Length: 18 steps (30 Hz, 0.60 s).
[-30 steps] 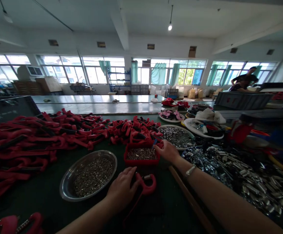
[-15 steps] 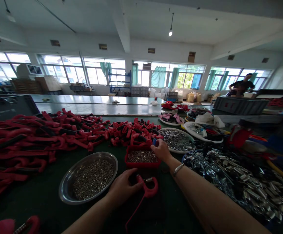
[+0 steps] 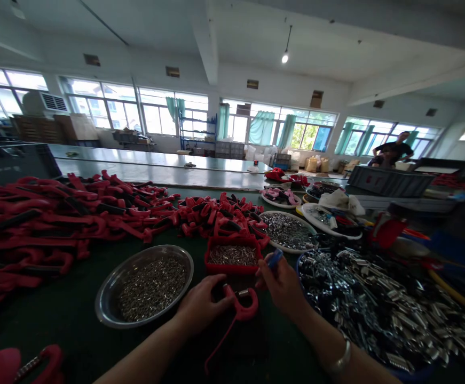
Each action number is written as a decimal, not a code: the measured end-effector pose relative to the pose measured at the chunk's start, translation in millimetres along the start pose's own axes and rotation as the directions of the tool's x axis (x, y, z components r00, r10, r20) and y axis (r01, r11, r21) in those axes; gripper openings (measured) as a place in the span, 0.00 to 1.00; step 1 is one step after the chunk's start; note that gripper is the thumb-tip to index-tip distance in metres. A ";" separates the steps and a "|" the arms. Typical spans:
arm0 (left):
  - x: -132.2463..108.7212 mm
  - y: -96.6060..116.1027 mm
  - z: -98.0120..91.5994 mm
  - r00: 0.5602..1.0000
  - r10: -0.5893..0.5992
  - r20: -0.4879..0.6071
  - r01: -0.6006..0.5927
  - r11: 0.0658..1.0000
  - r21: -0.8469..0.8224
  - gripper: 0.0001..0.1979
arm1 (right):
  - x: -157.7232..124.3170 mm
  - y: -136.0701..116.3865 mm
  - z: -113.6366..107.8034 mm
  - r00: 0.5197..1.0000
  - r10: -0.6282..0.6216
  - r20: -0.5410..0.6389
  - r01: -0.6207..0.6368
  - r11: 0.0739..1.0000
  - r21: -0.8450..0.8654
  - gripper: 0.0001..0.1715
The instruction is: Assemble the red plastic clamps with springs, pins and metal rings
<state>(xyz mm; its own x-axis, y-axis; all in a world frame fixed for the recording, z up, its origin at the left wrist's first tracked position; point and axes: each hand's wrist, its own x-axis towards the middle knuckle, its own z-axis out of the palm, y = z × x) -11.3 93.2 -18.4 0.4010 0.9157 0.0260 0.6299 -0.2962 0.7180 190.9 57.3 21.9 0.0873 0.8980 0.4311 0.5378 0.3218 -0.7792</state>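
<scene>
My left hand (image 3: 204, 304) is closed on the edge of a red plastic handle piece (image 3: 247, 313) with a hooked end. A small metal spring (image 3: 243, 293) bridges the opening of that hook. Just to the right, my right hand (image 3: 283, 285) is closed around a small blue object (image 3: 274, 258), whose lower part is hidden by the fingers. Behind both hands stands a red box (image 3: 232, 268) of small metal pins (image 3: 233, 255). A steel bowl (image 3: 101, 309) holding many tiny metal parts (image 3: 152, 288) is left of my left hand.
Red and black handle pieces (image 3: 56, 224) are heaped at the left and behind the box. At right lie a basin of shiny metal parts (image 3: 376, 298) and a plate of metal bits (image 3: 288, 230). More red pieces (image 3: 24, 365) lie front left. A person (image 3: 394, 151) is in the background.
My right hand has drawn back from the red box toward me, bringing the blue object with it. My left hand stays on the red handle piece.
</scene>
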 end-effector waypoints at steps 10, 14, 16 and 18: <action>-1.6 1.8 -0.1 1.000 -0.008 -0.011 0.009 1.000 0.010 0.33 | -11.0 18.0 5.7 0.995 0.047 -0.085 -0.034 0.989 0.145 0.14; -0.5 0.4 0.4 1.000 -0.002 -0.017 0.002 1.000 -0.015 0.33 | -11.8 24.6 7.5 0.996 0.053 -0.077 -0.041 0.988 0.149 0.15; 0.2 -0.5 1.0 1.000 0.000 -0.020 -0.001 0.999 -0.037 0.34 | -12.6 26.8 9.1 0.995 0.054 -0.088 -0.040 0.987 0.157 0.15; 0.5 -0.9 1.4 1.000 0.000 -0.022 -0.001 0.999 -0.052 0.34 | -12.6 27.5 10.3 0.994 0.049 -0.093 -0.033 0.985 0.169 0.14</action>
<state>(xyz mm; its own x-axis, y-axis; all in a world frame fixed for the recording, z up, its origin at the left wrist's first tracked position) -10.8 93.6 -20.0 0.3862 0.9215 0.0409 0.5944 -0.2826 0.7529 196.0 57.9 -9.6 0.1911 0.8810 0.4328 0.3855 0.3382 -0.8585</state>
